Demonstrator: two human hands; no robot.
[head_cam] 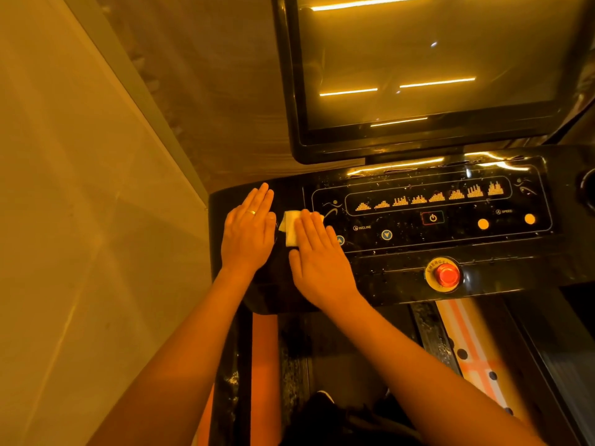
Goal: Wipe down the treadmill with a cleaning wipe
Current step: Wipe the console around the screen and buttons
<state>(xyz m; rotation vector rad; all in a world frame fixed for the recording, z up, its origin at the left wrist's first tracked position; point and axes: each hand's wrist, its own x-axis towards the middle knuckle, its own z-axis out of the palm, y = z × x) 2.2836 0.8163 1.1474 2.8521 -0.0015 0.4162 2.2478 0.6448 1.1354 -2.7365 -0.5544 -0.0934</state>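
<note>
Both forearms (pixel 199 342) are bare for as far as the picture shows them, from wrist to the bottom edge. The left hand (pixel 248 230) wears a plain thin metal ring (pixel 251 212) on its ring finger; the band is smooth and narrow, and looks golden under the amber light. The right hand (pixel 318 265) is bare. Low between the arms lies a dark creased garment (pixel 351 423), black-looking fabric, too dim to tell its kind.
</note>
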